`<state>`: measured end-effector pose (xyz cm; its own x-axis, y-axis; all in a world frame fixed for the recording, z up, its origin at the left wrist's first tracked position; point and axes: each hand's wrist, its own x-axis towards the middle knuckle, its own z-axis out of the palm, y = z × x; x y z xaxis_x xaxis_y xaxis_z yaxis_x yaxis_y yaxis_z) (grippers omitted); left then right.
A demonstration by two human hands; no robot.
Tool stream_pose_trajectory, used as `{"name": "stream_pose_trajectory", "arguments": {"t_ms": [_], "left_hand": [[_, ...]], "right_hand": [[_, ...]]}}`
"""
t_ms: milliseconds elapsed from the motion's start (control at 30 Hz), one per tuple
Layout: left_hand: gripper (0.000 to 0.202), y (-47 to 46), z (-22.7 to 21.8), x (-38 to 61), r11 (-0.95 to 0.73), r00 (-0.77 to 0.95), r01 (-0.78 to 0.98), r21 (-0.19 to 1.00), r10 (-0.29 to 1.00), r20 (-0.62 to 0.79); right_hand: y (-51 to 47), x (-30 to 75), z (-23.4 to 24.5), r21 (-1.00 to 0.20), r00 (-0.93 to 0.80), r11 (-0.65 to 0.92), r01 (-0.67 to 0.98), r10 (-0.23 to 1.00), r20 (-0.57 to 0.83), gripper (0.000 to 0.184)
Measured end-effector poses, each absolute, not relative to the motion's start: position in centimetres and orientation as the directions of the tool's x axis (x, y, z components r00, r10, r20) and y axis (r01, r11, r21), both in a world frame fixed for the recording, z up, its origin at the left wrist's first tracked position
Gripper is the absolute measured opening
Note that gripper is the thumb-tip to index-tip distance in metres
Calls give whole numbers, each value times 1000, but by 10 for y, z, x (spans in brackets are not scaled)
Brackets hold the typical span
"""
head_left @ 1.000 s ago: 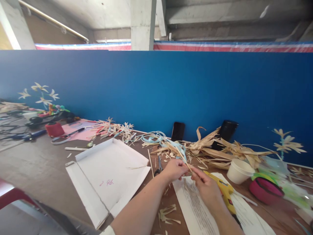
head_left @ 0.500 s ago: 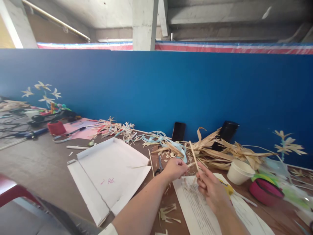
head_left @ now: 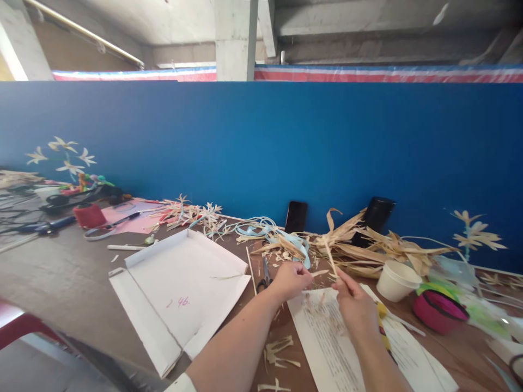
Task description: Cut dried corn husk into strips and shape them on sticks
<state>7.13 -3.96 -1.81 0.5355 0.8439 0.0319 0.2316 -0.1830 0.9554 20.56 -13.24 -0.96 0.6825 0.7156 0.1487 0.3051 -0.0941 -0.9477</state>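
My right grip [head_left: 356, 305] is closed on a thin strip [head_left: 329, 257], tilted up above the paper [head_left: 322, 337]. My left grip [head_left: 291, 280] pinches a shred [head_left: 320, 272] just beside it, over the tabletop [head_left: 61, 272].

Bare hands, bare forearms and a sliver of white sleeve, seen from the wearer's own head camera.

The left hand [head_left: 291, 280] and right hand [head_left: 356, 305] are uncovered, as are both forearms down to the lower edge of the frame. The only clothing in view is the edge of a white sleeve [head_left: 180, 384] at the left elbow, a pale band of fabric cut off by the frame.
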Motion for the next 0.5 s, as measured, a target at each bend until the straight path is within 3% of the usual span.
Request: {"name": "stream_pose_trajectory", "arguments": {"t_ms": [100, 200, 333, 500], "left_hand": [[18, -39, -16, 69, -136, 516, 247, 959, 856, -12], [17, -40, -13, 68, -140, 515, 231, 963, 857, 1], [13, -43, -12, 68, -182, 530, 194, 964, 846, 53], [14, -42, -16, 70, -225, 544, 207, 952, 835, 79]], "right_hand": [[-137, 201, -8, -996, 592, 38, -79, 806, -16, 59], [-140, 193, -8, -961, 342, -38, -272, 930, -134, 60], [-137, 189, -14, -985, 306, -72, -157, 945, -118, 48], [-128, 199, -23, -951, 510, -51, 306, 852, 119, 37]]}}
